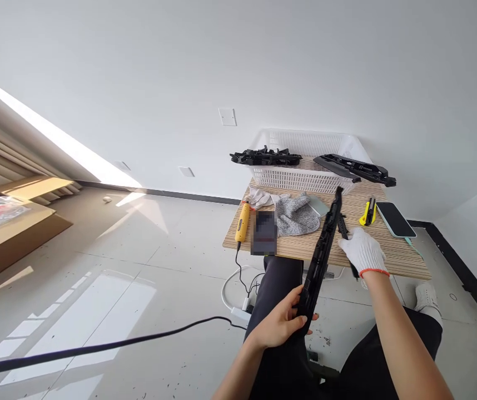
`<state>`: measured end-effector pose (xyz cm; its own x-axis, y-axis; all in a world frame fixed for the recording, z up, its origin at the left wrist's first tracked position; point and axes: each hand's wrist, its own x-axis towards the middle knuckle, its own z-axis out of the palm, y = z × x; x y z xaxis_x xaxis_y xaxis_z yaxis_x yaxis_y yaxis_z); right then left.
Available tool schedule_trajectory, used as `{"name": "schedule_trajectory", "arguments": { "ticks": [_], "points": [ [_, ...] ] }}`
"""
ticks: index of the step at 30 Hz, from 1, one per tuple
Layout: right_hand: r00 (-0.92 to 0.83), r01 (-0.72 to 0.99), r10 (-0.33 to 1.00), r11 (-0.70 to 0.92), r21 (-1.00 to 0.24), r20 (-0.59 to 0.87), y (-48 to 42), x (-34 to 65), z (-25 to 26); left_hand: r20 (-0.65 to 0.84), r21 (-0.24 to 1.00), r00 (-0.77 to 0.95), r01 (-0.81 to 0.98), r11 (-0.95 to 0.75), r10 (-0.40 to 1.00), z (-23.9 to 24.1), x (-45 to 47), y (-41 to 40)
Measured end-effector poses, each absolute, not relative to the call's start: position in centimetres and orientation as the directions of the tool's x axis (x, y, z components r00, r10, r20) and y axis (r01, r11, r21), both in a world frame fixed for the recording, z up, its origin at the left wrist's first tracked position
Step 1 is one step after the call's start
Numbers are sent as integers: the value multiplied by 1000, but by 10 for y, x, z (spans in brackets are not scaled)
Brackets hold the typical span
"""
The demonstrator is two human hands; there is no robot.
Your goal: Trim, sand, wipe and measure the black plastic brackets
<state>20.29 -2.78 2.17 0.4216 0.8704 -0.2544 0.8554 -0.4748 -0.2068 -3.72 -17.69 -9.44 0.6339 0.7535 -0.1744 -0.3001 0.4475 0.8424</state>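
Observation:
A long black plastic trim piece (pixel 322 253) slants upward from my left hand (pixel 282 322), which is bare and closed around its lower end. My right hand (pixel 363 250), in a white knit glove with an orange cuff, is at the table's front edge. Its fingers are closed on a slim black object (pixel 342 226), whose ends show above and below the glove; its kind is mostly hidden. Just beyond that hand lies a yellow-and-black utility knife (pixel 368 212). The upper end of the trim piece is close to the slim object.
On the wooden table (pixel 405 261) lie a yellow corded tool (pixel 242 222), a grey cloth (pixel 299 215), a blurred dark rectangle (pixel 263 233) and a phone (pixel 396 219). A white basket (pixel 297 180) behind carries black parts (pixel 267 157). A black cable (pixel 147 338) crosses the left.

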Motion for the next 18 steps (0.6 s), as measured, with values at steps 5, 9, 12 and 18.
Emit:
{"name": "schedule_trajectory", "arguments": {
  "ticks": [5,9,12,18],
  "points": [
    [467,839,814,-531,-118,-345,-30,213,23,-134,878,638,-278,389,759,-98,-38,-179],
    [335,918,899,-380,-118,-282,-39,216,20,-102,858,658,-321,401,746,-98,-42,-177],
    [231,956,959,-255,-142,-165,-45,205,17,-49,847,670,-365,386,740,-96,-46,-174],
    [103,955,965,-163,-248,-240,-35,182,12,-9,842,639,-410,350,769,-95,-49,-173]
  ]
}}
